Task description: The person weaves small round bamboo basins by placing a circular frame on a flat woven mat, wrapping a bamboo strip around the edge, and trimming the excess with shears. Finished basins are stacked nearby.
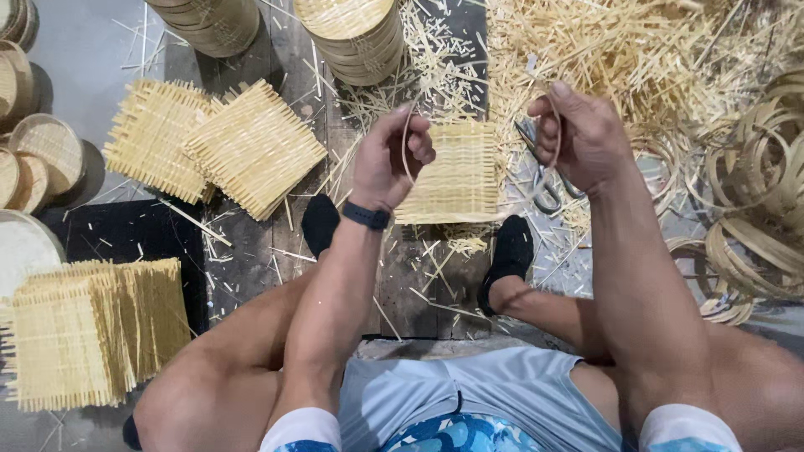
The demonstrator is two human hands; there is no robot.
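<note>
No package, label, sign or screen shows anywhere in this view — only plain woven and loose material on the floor — nothing printed.

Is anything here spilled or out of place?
Yes: loose bamboo offcuts lie scattered across the floor, and scissors lie half-buried among them. The left hand and right hand bend a thin strip above a woven mat.

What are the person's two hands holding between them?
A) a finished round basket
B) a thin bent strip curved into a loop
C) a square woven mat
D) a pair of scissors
B: the left hand and right hand each pinch an end of a thin strip curving between them, above the woven mat; the scissors lie on the floor.
</note>
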